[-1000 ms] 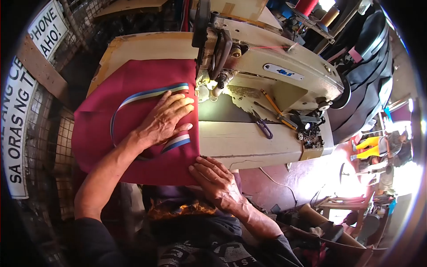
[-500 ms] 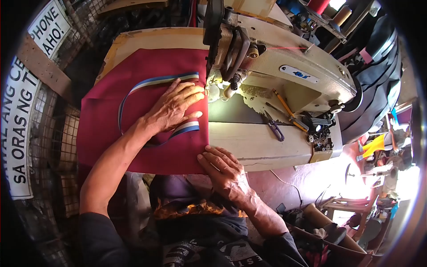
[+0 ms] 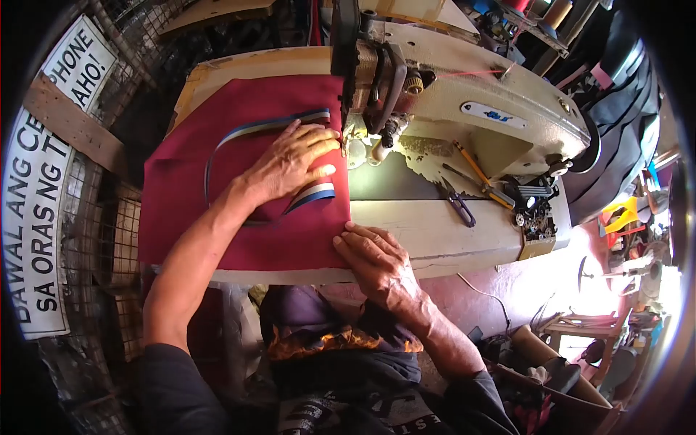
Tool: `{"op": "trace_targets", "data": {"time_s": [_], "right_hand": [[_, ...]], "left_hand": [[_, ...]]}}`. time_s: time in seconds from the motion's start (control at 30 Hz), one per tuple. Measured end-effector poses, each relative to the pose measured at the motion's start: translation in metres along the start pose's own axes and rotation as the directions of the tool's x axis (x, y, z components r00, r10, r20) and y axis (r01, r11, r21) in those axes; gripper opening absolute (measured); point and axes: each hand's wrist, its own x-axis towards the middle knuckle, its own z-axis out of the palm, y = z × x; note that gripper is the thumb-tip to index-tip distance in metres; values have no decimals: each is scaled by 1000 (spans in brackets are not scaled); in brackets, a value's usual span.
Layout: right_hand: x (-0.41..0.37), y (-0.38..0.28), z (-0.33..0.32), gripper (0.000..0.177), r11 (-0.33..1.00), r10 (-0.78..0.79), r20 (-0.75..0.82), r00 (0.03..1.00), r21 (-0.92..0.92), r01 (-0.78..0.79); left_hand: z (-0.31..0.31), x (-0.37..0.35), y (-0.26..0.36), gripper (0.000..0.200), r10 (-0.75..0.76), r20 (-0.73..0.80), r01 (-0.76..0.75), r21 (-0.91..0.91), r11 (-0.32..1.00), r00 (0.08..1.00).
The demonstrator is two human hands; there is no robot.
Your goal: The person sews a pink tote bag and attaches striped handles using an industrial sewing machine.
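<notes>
Maroon fabric (image 3: 246, 246) lies flat on the bed of a sewing machine (image 3: 449, 94), its right edge running under the needle area. A striped strap (image 3: 239, 130) in blue, white and dark tones loops across the fabric, both ends near that edge. My left hand (image 3: 293, 163) rests palm down on the fabric and partly over the strap, fingers spread, fingertips close to the presser foot. At the fabric's near right edge, my right hand (image 3: 377, 264) lies with its fingers stretched over the margin; its thumb is hard to make out.
Thread snips (image 3: 460, 209) and a yellow pencil-like tool (image 3: 475, 167) lie on the machine bed, right of the fabric. Small metal parts (image 3: 536, 217) sit at its right end. Thread spools (image 3: 557, 13) stand behind. A wire grille (image 3: 87, 210) with signs is at left.
The fabric and strap have slid away from me past the needle area, baring the table's front edge. Both hands have moved along with the fabric. The view has shifted slightly.
</notes>
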Motion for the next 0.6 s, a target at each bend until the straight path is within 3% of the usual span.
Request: {"op": "trace_targets", "data": {"time_s": [0.07,0.1,0.2,0.23,0.27,0.33,0.37,0.6], "right_hand": [[-4,3,4,49,1000,-13,-5,1000,-12,13],[-6,3,6,48,1000,-12,-15,1000,-24,12],[-4,2,6,46,999,-20,-41,999,-32,19],[-5,2,6,46,999,-21,-44,999,-29,20],[-5,3,7,45,999,-24,-46,999,-27,23],[-4,3,7,45,999,-32,-54,998,-31,31],[-4,2,6,45,999,-38,-56,998,-31,36],[-5,3,-9,44,998,-66,3,998,18,66]], "left_hand": [[-18,5,0,43,-73,107,81,-76,994,992],[-30,6,2,34,-28,73,36,-115,993,997],[-58,-1,53,28,-155,-117,142,-114,983,981],[-59,-10,80,27,-121,-178,108,-86,991,977],[-52,-18,95,29,-13,-210,19,24,1000,978],[-15,-33,99,34,38,-143,-13,170,985,989],[-3,-42,96,40,-24,-95,41,180,983,995],[7,-52,85,48,-35,-121,41,55,998,992]]}}
